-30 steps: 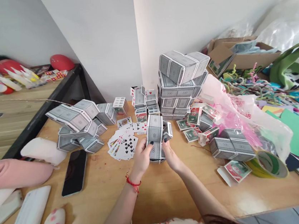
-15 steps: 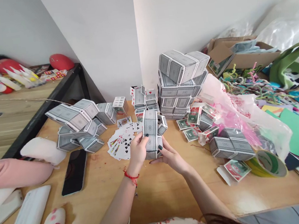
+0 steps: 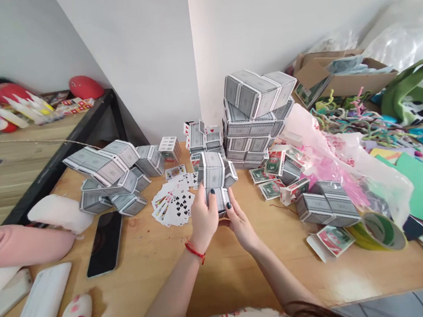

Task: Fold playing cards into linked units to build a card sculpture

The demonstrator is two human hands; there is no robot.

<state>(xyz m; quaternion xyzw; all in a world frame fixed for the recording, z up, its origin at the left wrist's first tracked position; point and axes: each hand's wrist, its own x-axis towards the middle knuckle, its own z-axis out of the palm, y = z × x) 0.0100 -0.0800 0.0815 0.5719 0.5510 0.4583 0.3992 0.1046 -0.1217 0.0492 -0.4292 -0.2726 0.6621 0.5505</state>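
Observation:
Both hands hold one block made of folded grey-backed playing cards [image 3: 214, 176] above the wooden table [image 3: 225, 279]. My left hand [image 3: 205, 219], with a red string at the wrist, wraps the block's lower left side. My right hand [image 3: 238, 222] grips its lower right side, fingers closed on it. A fan of loose face-up cards [image 3: 174, 202] lies just left of the hands. A tall stack of similar card blocks [image 3: 255, 118] stands behind against the wall, and a lower heap of blocks [image 3: 110, 175] lies at the left.
A black phone [image 3: 105, 243] lies left of the hands. Card boxes [image 3: 274, 176] and more card blocks [image 3: 328, 209] sit at the right, beside a pink plastic bag [image 3: 334, 165] and a tape roll [image 3: 382, 233]. Craft clutter fills the far right; a pink cushion [image 3: 19, 246] lies far left.
The hands have turned the card block and brought it lower and closer together; the left hand now covers more of its lower part.

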